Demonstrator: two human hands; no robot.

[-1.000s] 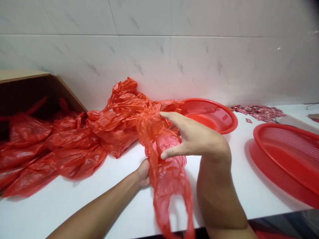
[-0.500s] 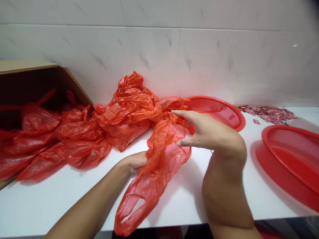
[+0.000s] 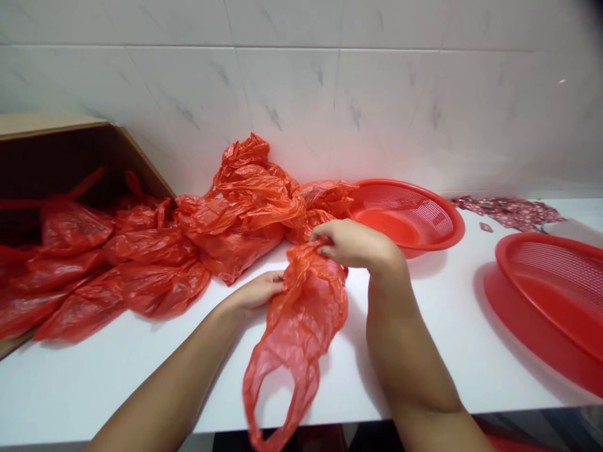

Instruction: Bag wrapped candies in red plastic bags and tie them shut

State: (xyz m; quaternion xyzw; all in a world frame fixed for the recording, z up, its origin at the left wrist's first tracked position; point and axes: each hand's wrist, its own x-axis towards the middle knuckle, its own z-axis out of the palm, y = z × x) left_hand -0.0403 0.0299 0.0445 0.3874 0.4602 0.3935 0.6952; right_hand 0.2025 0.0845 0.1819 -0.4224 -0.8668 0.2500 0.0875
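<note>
A red plastic bag (image 3: 306, 320) stretches toward me across the white table (image 3: 438, 339), its handle loop hanging over the front edge. My right hand (image 3: 351, 242) pinches the far end of this bag between thumb and fingers. At the bag's left side, my left hand (image 3: 261, 290) has its fingers closed on the edge, with the fingertips partly hidden by the plastic. Just beyond both hands lies a heap of crumpled red plastic bags (image 3: 249, 194).
On the left, a cardboard box (image 3: 141, 160) lies with filled red bags (image 3: 155, 282) spilling from it. A red basket (image 3: 424, 216) stands by the tiled wall, another basket (image 3: 527, 301) at right. Small red packets (image 3: 513, 212) lie behind.
My right hand has moved left and closed from an open spread onto the bag. The bag's handle end has swung right and its loop has opened wider.
</note>
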